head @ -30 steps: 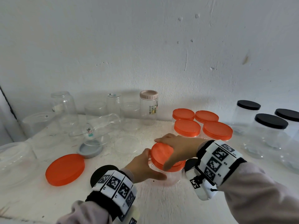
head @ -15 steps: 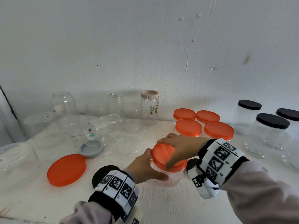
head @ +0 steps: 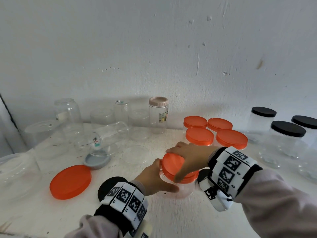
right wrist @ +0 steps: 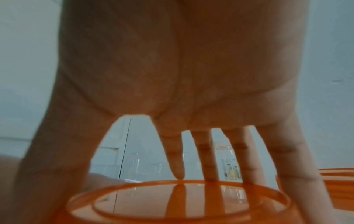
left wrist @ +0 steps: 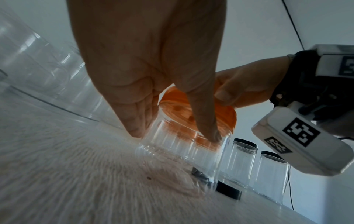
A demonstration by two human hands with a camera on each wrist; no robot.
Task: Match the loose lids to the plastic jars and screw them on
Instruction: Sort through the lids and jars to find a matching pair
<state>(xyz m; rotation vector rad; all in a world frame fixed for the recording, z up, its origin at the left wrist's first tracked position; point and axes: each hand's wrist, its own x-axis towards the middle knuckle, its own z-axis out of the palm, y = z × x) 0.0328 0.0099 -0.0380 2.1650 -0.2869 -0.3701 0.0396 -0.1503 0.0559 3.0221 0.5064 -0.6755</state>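
Observation:
A clear plastic jar (head: 186,189) (left wrist: 184,148) stands at the table's middle front with an orange lid (head: 172,164) (left wrist: 226,115) (right wrist: 178,201) on its mouth. My left hand (head: 155,177) (left wrist: 153,94) grips the jar's side, thumb in front and fingers behind. My right hand (head: 190,156) (right wrist: 182,106) lies over the lid, thumb and fingers curled down round its rim. A large loose orange lid (head: 70,181) lies flat at the left front. Two black lids (head: 109,186) (head: 203,175) lie half hidden behind my wrists.
Several orange-lidded jars (head: 216,133) stand just behind my right hand. Black-lidded jars (head: 286,134) fill the right side. Open clear jars (head: 68,115), a tipped one (head: 104,140), a grey lid (head: 97,160) and a pink-lidded jar (head: 158,114) crowd the back left by the wall.
Both hands stay on the jar and its orange lid. The right hand has shifted only a little on the lid; nothing else on the table moved.

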